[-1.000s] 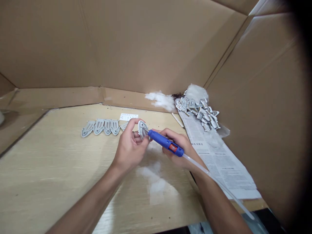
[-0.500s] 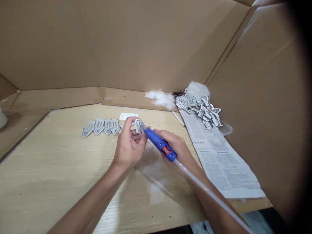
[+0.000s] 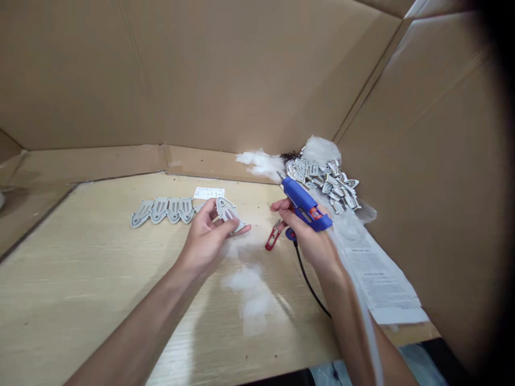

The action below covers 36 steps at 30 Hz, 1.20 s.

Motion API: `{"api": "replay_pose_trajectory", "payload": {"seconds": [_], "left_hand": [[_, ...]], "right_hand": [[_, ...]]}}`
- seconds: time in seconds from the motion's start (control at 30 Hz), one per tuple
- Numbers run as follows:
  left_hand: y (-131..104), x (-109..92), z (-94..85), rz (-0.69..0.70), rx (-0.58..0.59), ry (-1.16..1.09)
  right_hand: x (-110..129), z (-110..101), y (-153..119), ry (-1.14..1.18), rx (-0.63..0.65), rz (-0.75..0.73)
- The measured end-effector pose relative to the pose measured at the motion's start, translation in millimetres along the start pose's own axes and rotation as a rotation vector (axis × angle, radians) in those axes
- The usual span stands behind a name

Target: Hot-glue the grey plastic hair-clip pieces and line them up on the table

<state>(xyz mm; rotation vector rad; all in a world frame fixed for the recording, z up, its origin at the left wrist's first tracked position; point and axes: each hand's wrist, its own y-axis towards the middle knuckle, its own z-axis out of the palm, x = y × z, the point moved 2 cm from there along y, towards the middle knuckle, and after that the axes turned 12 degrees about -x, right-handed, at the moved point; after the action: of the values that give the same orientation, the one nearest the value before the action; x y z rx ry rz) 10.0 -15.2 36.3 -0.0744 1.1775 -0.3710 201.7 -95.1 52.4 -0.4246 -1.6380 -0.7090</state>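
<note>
Gray slotted part is pinched in left grip, held over desk. Blue glue gun is clamped in right grip, nozzle pointed clear of part. Red tool is seen at right grip; whether held can't be told. Similar parts are lined up to the left.

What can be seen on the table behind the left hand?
Beyond the left hand, part of a flat grey piece shows, with a white printed card farther back. The hand hides the rest of that piece.
</note>
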Motion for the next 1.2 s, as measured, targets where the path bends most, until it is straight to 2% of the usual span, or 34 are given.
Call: {"api": "replay_pose_trajectory", "payload": {"seconds": [0.17, 0.3, 0.53, 0.67, 0.8, 0.97, 1.2], "left_hand": [[4.9, -3.0, -6.3, 0.067, -0.036, 0.113], [8.3, -4.6, -11.0, 0.078, -0.048, 0.179], [9.4, -5.5, -12.6, 0.039, -0.103, 0.125], [10.4, -6.1, -13.1, 0.034, -0.108, 0.163], [10.5, -5.6, -13.0, -0.004, -0.124, 0.094], [8.3, -9.5, -10.9, -0.030, -0.126, 0.026], [7.3, -12.7, -13.0, 0.009, -0.119, 0.071]], "right_hand": [[-3.7, 0.4, 0.7, 0.148, 0.155, 0.121], [-0.5, 4.1, -2.7, 0.206, 0.222, 0.182], [3.5, 7.4, -7.2, 0.248, 0.281, 0.234], [1.2, 8.0, -8.8, 0.238, 0.346, 0.174], [-0.4, 8.7, -10.6, 0.220, 0.389, 0.079], [1.7, 6.9, -11.1, 0.097, 0.370, 0.071], [8.6, 3.7, -9.6, -0.091, 0.299, 0.003]]}}
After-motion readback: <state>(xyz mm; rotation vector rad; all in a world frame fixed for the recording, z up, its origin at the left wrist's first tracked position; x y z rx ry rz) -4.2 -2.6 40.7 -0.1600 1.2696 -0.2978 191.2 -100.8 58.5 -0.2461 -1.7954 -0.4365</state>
